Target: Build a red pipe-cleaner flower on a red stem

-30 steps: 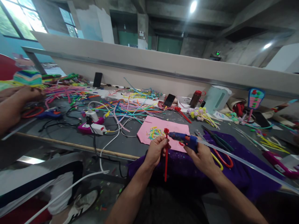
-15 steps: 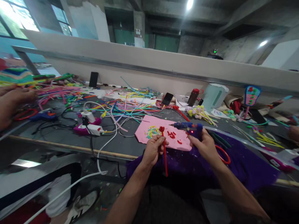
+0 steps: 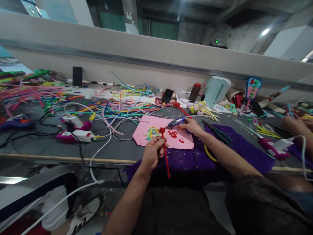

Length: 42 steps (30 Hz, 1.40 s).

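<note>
- Your left hand point(image 3: 153, 151) is closed on a red fuzzy stem with a knotted head point(image 3: 167, 164), held over the near edge of the pink sheet point(image 3: 140, 136); the fingers hide part of the stem.
- Your right hand point(image 3: 193, 126) grips a blue hot-glue gun point(image 3: 176, 121) above that sheet, covering its handle; the nozzle points towards the red head, but whether they touch is unclear.
- Your right forearm partly hides a yellow loop point(image 3: 209, 153). The left edge cuts off another blue glue gun point(image 3: 17, 124), and the right edge crops another person's hands point(image 3: 295, 125).
- Beneath you is a dark grey tabletop point(image 3: 119, 149) with a purple cloth point(image 3: 239, 147) over its near edge; a cream partition point(image 3: 146, 49) runs behind, with bare concrete and a lit lamp point(image 3: 265, 31) beyond.
- You have two magenta-and-white power strips point(image 3: 73, 135), one red-lidded brown bottle point(image 3: 195, 93), one pale green pitcher point(image 3: 217, 90) and one paddle-shaped craft piece point(image 3: 253, 88). Several short red pieces point(image 3: 173, 134) lie on the sheet, too bunched to count surely.
</note>
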Each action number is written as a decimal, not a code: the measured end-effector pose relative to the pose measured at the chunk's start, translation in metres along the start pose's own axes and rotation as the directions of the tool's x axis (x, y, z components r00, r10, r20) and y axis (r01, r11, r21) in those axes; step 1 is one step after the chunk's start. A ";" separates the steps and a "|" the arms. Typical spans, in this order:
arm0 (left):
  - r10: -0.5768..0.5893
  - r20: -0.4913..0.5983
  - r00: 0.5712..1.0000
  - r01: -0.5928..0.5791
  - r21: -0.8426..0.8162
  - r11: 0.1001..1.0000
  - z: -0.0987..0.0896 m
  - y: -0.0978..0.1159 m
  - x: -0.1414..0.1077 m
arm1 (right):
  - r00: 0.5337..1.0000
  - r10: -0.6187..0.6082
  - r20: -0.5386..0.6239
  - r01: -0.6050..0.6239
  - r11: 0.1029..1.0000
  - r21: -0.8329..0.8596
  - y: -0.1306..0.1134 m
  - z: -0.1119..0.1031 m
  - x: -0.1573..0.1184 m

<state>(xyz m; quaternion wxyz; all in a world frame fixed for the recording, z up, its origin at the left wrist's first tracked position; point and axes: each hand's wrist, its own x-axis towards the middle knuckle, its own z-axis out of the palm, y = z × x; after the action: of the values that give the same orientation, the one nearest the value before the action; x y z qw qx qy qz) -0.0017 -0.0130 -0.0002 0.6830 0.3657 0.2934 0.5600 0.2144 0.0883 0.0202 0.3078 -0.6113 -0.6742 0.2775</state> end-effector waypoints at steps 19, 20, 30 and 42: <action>0.023 -0.024 0.999 -0.022 0.019 1.000 0.001 -0.001 0.000 | 0.904 -0.307 0.299 0.428 0.609 -0.668 -0.051 0.020 -0.013; 0.023 -0.024 0.999 -0.023 0.019 1.000 0.001 -0.001 0.000 | 0.904 -0.293 0.311 0.427 0.608 -0.669 -0.051 0.024 -0.011; 0.020 -0.033 0.999 -0.019 0.026 0.999 0.002 0.000 -0.001 | 0.918 -0.295 0.265 0.396 0.698 -0.597 -0.048 0.026 -0.008; -0.015 -0.030 0.999 0.016 0.037 0.999 0.002 0.000 0.002 | 0.898 -0.281 0.339 0.092 0.873 0.479 -0.046 0.008 -0.037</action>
<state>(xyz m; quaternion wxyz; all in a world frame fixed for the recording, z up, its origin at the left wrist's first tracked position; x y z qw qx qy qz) 0.0004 -0.0118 0.0010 0.6760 0.3674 0.3169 0.5546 0.1806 0.0469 0.0460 0.3231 -0.3839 -0.6965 0.5130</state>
